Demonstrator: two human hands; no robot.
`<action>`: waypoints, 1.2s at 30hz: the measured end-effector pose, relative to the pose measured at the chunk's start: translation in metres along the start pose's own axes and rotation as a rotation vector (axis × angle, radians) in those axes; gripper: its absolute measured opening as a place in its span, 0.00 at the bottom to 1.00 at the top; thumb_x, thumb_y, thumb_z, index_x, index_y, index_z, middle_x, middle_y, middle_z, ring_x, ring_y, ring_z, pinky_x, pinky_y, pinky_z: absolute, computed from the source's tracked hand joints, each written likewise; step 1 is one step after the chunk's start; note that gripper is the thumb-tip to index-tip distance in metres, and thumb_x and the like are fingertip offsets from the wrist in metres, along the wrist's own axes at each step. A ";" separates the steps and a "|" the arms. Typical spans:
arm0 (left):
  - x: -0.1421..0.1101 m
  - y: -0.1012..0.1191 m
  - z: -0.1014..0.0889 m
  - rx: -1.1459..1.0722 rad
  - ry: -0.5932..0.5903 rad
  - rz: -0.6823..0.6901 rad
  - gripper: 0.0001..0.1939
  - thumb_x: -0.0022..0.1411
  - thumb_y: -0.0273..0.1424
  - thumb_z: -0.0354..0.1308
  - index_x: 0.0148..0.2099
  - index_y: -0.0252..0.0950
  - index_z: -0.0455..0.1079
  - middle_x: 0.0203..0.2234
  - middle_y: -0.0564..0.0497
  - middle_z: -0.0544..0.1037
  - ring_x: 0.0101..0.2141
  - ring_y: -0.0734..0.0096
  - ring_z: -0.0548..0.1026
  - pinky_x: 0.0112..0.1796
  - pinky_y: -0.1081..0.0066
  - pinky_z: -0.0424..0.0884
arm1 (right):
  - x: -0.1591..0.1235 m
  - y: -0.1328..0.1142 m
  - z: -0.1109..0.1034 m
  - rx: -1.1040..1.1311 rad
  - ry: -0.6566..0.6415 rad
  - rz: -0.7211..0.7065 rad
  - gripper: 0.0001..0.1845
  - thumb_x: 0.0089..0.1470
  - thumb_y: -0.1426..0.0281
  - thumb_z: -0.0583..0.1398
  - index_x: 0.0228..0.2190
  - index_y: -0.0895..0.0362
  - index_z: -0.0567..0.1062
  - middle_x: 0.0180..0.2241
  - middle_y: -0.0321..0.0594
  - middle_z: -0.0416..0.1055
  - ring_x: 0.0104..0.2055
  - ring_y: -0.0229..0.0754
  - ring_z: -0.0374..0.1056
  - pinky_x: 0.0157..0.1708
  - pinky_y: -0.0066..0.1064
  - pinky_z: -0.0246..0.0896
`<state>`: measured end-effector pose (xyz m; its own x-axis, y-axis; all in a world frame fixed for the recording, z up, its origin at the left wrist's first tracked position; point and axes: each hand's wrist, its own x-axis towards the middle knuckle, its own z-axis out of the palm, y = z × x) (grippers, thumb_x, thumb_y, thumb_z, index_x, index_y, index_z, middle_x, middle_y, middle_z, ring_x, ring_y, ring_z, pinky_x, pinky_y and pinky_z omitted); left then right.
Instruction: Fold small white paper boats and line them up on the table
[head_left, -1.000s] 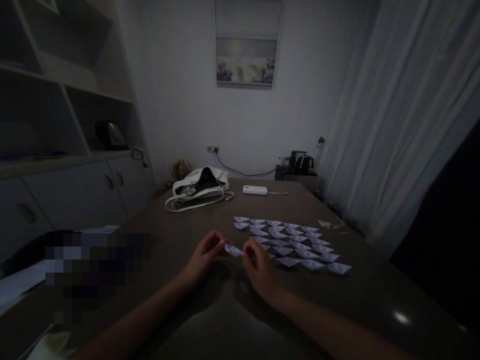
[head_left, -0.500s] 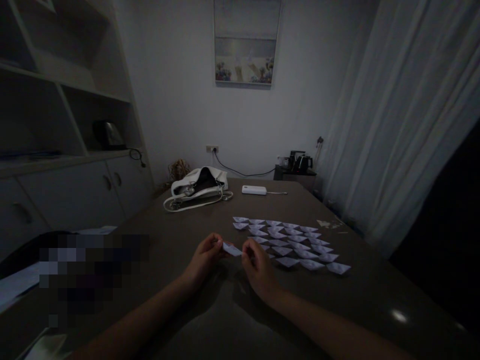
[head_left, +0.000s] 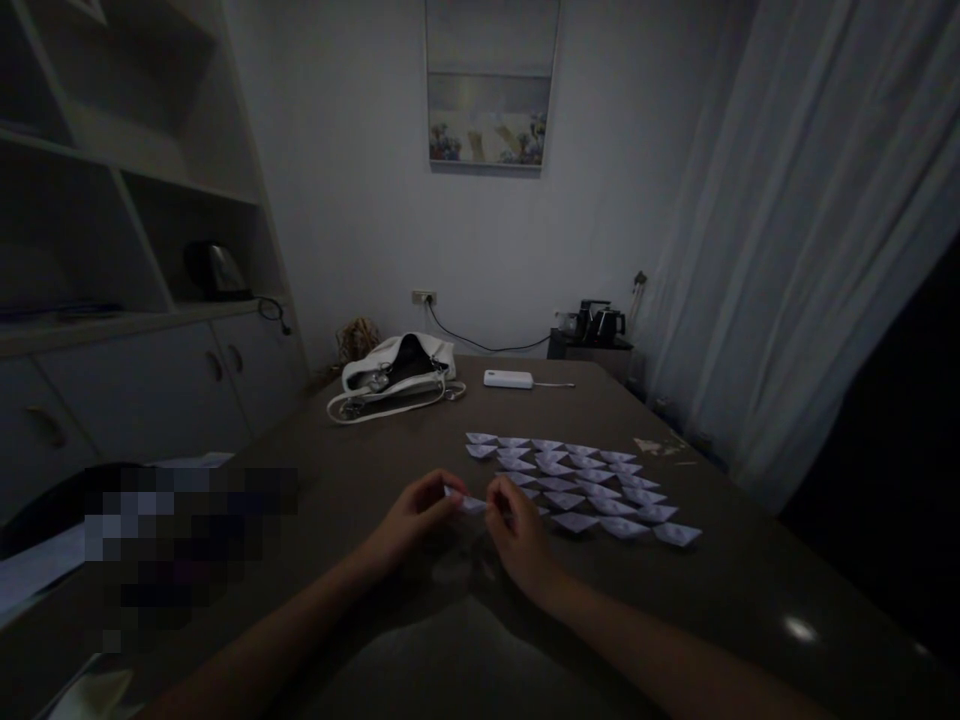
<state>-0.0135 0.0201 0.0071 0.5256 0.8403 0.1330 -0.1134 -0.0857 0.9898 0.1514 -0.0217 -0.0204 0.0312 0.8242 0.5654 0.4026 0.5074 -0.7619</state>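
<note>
Between my two hands is a small white folded paper boat (head_left: 470, 505), held just above the table. My left hand (head_left: 421, 508) pinches its left end between thumb and fingers. The thumb and curled fingers of my right hand (head_left: 517, 530) close on the boat's right tip. Beyond and to the right of my right hand, several finished-looking paper boats (head_left: 619, 528) stand in rows on the dark table (head_left: 420, 640). My right hand hides part of the nearest boats at the left of the rows.
A white handbag (head_left: 401, 365) lies at the table's far left, with a white power bank (head_left: 508, 380) and its short cable to the right. Paper scraps (head_left: 656, 447) lie by the right edge. Papers (head_left: 45, 570) are at the left, partly pixelated.
The fingers of my left hand have shifted right along the paper boat, and its visible face has tilted and narrowed. My right hand has barely moved.
</note>
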 end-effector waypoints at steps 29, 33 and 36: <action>0.001 0.003 0.000 0.099 0.127 0.015 0.16 0.43 0.33 0.68 0.26 0.33 0.64 0.20 0.55 0.73 0.20 0.76 0.68 0.21 0.79 0.61 | -0.001 -0.009 -0.001 0.057 -0.106 0.117 0.07 0.57 0.69 0.52 0.29 0.57 0.66 0.24 0.34 0.62 0.25 0.36 0.59 0.25 0.26 0.53; 0.002 0.002 -0.001 0.131 0.139 0.035 0.15 0.43 0.33 0.68 0.26 0.33 0.64 0.18 0.57 0.70 0.19 0.77 0.67 0.21 0.78 0.60 | -0.002 -0.007 0.000 0.077 -0.149 0.113 0.09 0.57 0.66 0.53 0.29 0.57 0.69 0.22 0.33 0.63 0.24 0.35 0.59 0.23 0.26 0.52; 0.003 -0.001 -0.003 0.128 0.098 0.035 0.15 0.43 0.33 0.68 0.27 0.33 0.65 0.19 0.56 0.70 0.20 0.77 0.68 0.22 0.78 0.61 | -0.003 -0.007 0.001 0.028 -0.178 0.094 0.10 0.56 0.65 0.56 0.29 0.59 0.71 0.21 0.33 0.63 0.24 0.35 0.59 0.23 0.25 0.51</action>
<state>-0.0144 0.0242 0.0059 0.4379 0.8831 0.1685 -0.0190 -0.1782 0.9838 0.1471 -0.0271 -0.0169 -0.0957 0.8983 0.4289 0.3795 0.4313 -0.8185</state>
